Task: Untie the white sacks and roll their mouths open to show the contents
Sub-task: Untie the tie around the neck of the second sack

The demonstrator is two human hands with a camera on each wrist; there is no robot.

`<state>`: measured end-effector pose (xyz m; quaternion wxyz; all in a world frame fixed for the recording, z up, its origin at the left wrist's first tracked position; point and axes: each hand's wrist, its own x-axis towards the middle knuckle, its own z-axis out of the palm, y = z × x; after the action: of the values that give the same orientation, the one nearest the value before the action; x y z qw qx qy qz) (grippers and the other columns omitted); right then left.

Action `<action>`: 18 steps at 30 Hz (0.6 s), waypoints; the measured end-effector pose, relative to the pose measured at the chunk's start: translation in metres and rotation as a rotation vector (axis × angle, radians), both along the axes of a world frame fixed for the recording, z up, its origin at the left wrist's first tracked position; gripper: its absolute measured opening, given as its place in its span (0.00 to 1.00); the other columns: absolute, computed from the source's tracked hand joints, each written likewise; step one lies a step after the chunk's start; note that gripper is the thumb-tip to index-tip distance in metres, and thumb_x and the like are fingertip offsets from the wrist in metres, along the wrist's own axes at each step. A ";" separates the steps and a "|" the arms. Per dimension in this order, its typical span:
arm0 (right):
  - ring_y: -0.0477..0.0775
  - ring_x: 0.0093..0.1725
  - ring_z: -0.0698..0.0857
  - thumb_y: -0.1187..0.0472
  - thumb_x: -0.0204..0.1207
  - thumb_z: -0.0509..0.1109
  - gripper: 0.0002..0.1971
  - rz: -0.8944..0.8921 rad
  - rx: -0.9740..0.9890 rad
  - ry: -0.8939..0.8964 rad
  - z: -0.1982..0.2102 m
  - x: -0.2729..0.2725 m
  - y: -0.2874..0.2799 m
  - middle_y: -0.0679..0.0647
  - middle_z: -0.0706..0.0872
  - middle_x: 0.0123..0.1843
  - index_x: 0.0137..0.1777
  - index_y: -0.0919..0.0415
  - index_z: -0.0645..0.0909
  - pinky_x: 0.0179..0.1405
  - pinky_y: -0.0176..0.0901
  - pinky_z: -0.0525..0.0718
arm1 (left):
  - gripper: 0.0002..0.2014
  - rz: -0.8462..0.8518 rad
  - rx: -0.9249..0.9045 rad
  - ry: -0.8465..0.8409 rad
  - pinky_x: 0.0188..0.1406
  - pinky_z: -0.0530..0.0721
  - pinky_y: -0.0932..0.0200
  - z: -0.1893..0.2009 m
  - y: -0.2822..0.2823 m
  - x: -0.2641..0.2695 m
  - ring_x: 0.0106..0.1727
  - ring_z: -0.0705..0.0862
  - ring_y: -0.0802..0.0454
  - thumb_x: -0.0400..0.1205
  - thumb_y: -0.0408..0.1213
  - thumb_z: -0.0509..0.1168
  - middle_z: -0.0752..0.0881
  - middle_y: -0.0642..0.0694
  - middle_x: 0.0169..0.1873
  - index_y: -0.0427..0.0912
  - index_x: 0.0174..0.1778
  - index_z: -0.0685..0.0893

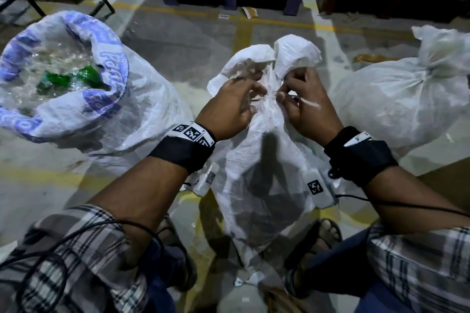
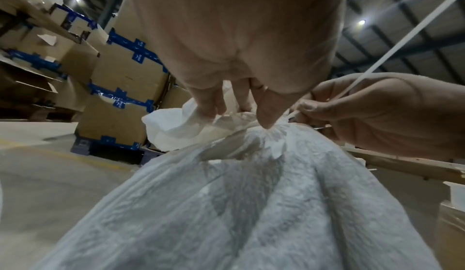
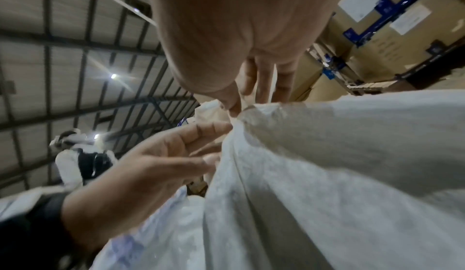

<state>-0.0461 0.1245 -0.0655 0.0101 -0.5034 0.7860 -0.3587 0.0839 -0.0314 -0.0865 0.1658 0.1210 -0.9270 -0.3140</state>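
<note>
Woven white plastic, crinkled and half translucent, makes up the middle sack (image 1: 267, 165), which stands on the floor between the person's sandalled feet with its neck bunched tight under a white strap (image 1: 309, 103). The left hand (image 1: 230, 107) presses its thumb and fingers into the gathered neck, pinching the fabric just under the frilled mouth. The right hand (image 1: 306, 104) is closed on the strap, a flat narrow ribbon that runs out stiffly from between thumb and forefinger; in the left wrist view it slants up past the knuckles. Dark shapes show dimly through the sack's lower wall, too vague to name.

To the left stands an opened sack (image 1: 76, 79) with blue print, its mouth rolled down into a thick collar around clear crumpled plastic and a green piece. To the right a third sack (image 1: 407, 99) slumps, knotted at the neck. The grey concrete floor (image 1: 178, 40) is dusty, crossed by worn yellow lines. Tall cardboard cartons (image 2: 125, 75) with blue tape stack up behind, under a ribbed metal roof with small bright lamps.
</note>
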 end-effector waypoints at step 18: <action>0.65 0.54 0.80 0.73 0.76 0.72 0.05 0.154 0.042 0.110 0.001 -0.004 -0.002 0.67 0.78 0.54 0.41 0.68 0.88 0.56 0.59 0.81 | 0.06 -0.093 0.112 -0.087 0.76 0.74 0.57 0.002 0.004 0.000 0.76 0.74 0.51 0.82 0.34 0.73 0.75 0.43 0.72 0.45 0.53 0.93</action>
<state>-0.0499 0.1223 -0.0645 0.0052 -0.5808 0.7518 -0.3122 0.0838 -0.0277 -0.0841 0.1038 0.1004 -0.9188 -0.3672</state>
